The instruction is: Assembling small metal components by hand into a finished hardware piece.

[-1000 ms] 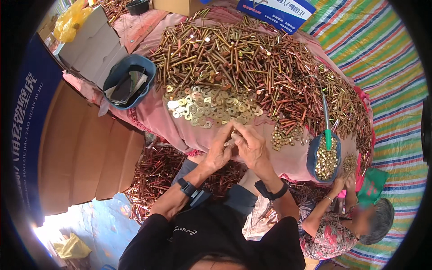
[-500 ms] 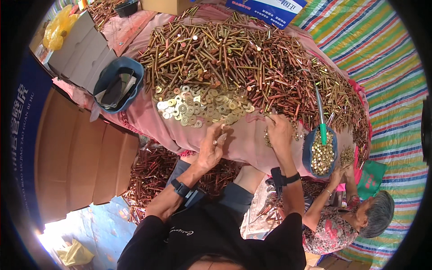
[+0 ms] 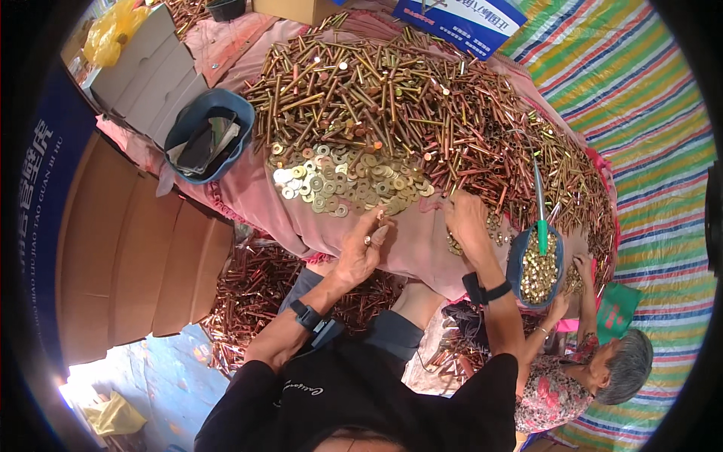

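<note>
My left hand [image 3: 361,252] is closed round what looks like a bolt, its small round metal end [image 3: 367,240] showing between the fingers. Just beyond it lies a heap of gold-coloured washers [image 3: 339,177]. With fingers pinched together and pointing at the near edge of the bolt pile, my right hand [image 3: 468,220] hides whatever it may grip. Long brassy and coppery bolts [image 3: 354,90] cover much of the pink cloth [image 3: 301,226] past both hands. Small nuts [image 3: 493,226] lie scattered beside my right hand.
A blue tub of nuts [image 3: 539,275] with a green-handled tool [image 3: 541,226] stands at the right. Near it a co-worker's hands [image 3: 576,275] handle small parts. At the left are a blue bin [image 3: 245,124] and cardboard boxes [image 3: 135,248]. More bolts [image 3: 252,301] lie below the cloth's edge.
The view has shifted slightly. My right hand's fingers have tucked in more at the pile's edge, while my left hand stays closed near the washers. The co-worker's hands have moved apart.
</note>
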The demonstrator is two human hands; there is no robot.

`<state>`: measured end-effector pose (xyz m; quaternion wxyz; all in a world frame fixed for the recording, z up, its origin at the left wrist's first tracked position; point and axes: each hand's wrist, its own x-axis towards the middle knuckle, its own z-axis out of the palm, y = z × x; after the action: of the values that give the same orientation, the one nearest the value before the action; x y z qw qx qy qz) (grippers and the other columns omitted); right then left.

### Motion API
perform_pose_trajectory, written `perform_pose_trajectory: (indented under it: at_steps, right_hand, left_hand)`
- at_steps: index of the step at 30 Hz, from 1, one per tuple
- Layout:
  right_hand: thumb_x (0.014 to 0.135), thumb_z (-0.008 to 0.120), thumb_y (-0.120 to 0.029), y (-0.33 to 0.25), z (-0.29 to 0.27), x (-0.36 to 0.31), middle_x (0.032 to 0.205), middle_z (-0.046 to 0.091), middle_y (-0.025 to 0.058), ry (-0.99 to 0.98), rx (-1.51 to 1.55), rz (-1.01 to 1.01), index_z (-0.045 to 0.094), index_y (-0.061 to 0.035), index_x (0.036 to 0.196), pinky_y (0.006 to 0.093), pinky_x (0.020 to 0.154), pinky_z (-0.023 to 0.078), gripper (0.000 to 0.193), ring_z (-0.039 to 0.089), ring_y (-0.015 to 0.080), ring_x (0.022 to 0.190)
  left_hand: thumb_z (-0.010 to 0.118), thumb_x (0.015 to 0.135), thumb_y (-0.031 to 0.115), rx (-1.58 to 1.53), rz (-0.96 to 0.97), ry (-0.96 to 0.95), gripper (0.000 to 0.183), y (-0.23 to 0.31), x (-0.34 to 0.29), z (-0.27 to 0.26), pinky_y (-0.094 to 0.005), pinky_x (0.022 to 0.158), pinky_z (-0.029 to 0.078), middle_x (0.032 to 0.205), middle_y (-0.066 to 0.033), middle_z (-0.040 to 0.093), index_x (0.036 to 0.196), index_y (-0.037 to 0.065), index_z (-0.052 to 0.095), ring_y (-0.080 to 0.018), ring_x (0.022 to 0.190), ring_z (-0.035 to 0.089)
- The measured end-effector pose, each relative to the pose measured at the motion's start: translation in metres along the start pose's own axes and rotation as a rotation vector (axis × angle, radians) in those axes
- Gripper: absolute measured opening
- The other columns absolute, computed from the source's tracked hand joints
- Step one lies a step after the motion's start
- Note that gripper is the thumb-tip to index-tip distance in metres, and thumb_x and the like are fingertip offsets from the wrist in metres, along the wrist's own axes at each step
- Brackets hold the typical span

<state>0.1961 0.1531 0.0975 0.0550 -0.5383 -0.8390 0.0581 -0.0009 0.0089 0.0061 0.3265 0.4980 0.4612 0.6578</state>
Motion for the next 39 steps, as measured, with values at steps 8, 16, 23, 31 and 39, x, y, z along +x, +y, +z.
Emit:
perform_pose_trajectory:
  at_steps: [8, 16, 23, 31, 39]
  right_hand:
    - [0.092, 0.066, -0.014, -0.004, 0.003, -0.031, 0.091, 0.069, 0.0245, 0.204, 0.315, 0.056, 0.071, 0.0024, 0.099, 0.0496, 0.077, 0.051, 0.018, 0.067, 0.0425, 0.085]
    - [0.094, 0.068, -0.020, 0.010, 0.008, -0.027, 0.093, 0.070, 0.0235, 0.195, 0.207, 0.183, 0.072, 0.0016, 0.097, 0.0519, 0.078, 0.051, 0.022, 0.067, 0.0432, 0.088]
    - [0.092, 0.068, -0.017, 0.010, 0.010, -0.007, 0.087, 0.066, 0.0284, 0.138, 0.028, 0.091, 0.066, 0.0044, 0.087, 0.0558, 0.069, 0.049, 0.022, 0.066, 0.0472, 0.080]
    - [0.087, 0.062, -0.008, 0.021, 0.019, -0.009, 0.085, 0.062, 0.0256, 0.166, -0.222, -0.132, 0.063, 0.0041, 0.085, 0.0546, 0.064, 0.047, 0.012, 0.064, 0.0447, 0.076]
    - [0.091, 0.070, -0.008, 0.028, 0.026, -0.010, 0.094, 0.070, 0.0187, 0.306, 0.331, -0.206, 0.068, 0.0027, 0.099, 0.0393, 0.063, 0.053, 0.014, 0.070, 0.0325, 0.077]
  left_hand:
    - [0.056, 0.106, 0.009, 0.003, -0.020, 0.003, 0.040, -0.008, -0.001, 0.002, -0.0336, 0.089, 0.055, 0.109, -0.0129, 0.071, 0.145, 0.002, 0.050, -0.0229, 0.101, 0.070]
    - [0.060, 0.102, 0.001, 0.020, 0.019, 0.010, 0.041, -0.001, 0.001, 0.000, -0.0351, 0.084, 0.057, 0.109, -0.0162, 0.071, 0.142, 0.002, 0.051, -0.0277, 0.098, 0.074]
    - [0.059, 0.100, -0.002, 0.050, 0.047, 0.014, 0.039, -0.001, 0.001, -0.001, -0.0361, 0.084, 0.057, 0.108, -0.0186, 0.071, 0.139, -0.001, 0.052, -0.0306, 0.097, 0.073]
    - [0.058, 0.096, -0.006, 0.053, 0.076, 0.030, 0.039, -0.007, 0.000, 0.000, -0.0360, 0.082, 0.058, 0.107, -0.0207, 0.070, 0.135, -0.002, 0.055, -0.0335, 0.095, 0.073]
    - [0.058, 0.093, -0.008, 0.074, 0.116, 0.029, 0.043, -0.002, 0.002, 0.000, -0.0395, 0.084, 0.056, 0.110, -0.0206, 0.070, 0.136, 0.001, 0.058, -0.0367, 0.095, 0.070]
